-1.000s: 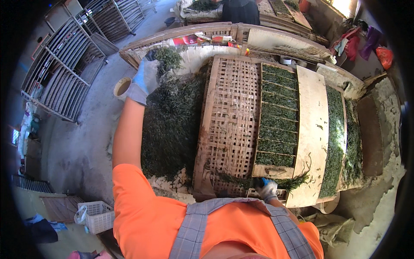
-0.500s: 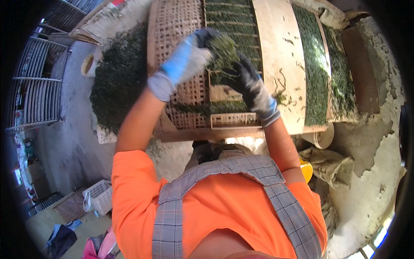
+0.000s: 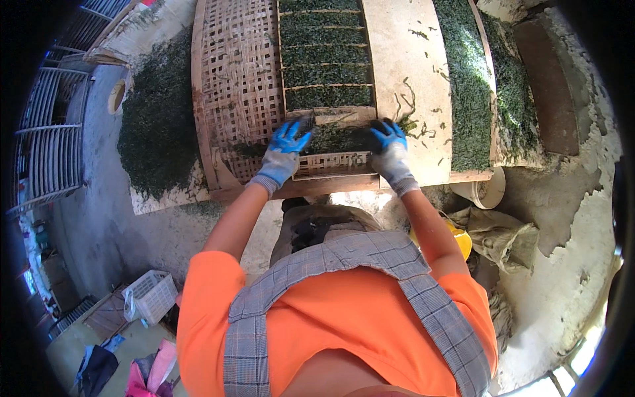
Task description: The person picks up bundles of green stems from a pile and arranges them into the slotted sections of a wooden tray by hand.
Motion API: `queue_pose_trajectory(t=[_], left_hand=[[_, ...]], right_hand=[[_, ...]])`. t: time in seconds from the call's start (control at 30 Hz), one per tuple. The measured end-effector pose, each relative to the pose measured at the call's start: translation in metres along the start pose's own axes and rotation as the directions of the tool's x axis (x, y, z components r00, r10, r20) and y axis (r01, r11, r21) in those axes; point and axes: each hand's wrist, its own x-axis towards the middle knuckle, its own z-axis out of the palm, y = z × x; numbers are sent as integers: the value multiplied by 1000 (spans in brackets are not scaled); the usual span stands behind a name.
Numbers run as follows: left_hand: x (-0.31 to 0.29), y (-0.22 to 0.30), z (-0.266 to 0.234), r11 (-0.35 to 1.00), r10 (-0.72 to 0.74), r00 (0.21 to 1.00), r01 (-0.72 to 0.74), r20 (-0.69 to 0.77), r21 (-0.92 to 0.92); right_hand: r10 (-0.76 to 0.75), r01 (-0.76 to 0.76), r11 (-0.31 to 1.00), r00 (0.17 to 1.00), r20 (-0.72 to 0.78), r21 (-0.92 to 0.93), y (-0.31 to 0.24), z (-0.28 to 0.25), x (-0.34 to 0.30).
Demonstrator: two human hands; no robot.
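Observation:
My left hand point(image 3: 284, 152), in a grey, blue and black work glove, is open with fingers spread at the left end of the nearest section of a narrow wooden frame point(image 3: 344, 118). At that section's right end, my right hand point(image 3: 391, 151) in a matching glove is also open, its fingertips slightly blurred. Between them lies a band of dark green shredded plant matter point(image 3: 334, 139). Beyond it, the frame's farther sections hold flat green layers point(image 3: 327, 75) split by thin slats. A strip of perforated lattice point(image 3: 331, 163) shows along the near side.
A woven lattice panel point(image 3: 238, 73) lies left of the frame, with a large green heap point(image 3: 155, 126) beyond it. On the right are a pale board point(image 3: 410, 59) with scattered shreds and another green-covered strip point(image 3: 466, 99). A white bucket point(image 3: 486, 192) stands below the table's right end.
Both hands have come down and nearer from above the frame, moving apart. The green clump they held up is out of them, and green matter now lies in the nearest section. The view has shifted.

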Motion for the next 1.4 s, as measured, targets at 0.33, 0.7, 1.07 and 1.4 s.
queue_pose_trajectory(t=[0.33, 0.7, 1.07, 1.4], left_hand=[[-33, 37, 11, 926, -31, 936, -105, 350, 362], [-38, 30, 40, 943, 100, 982, -145, 161, 298], [-65, 24, 8, 961, 27, 998, -42, 57, 272], [-69, 14, -32, 976, 16, 993, -41, 116, 216]], right_hand=[[-242, 261, 960, 956, 168, -103, -35, 22, -32], [19, -91, 909, 984, 177, 407, -70, 22, -3], [-175, 177, 984, 975, 135, 1, -107, 23, 4], [-206, 137, 882, 973, 107, 450, -99, 51, 4]])
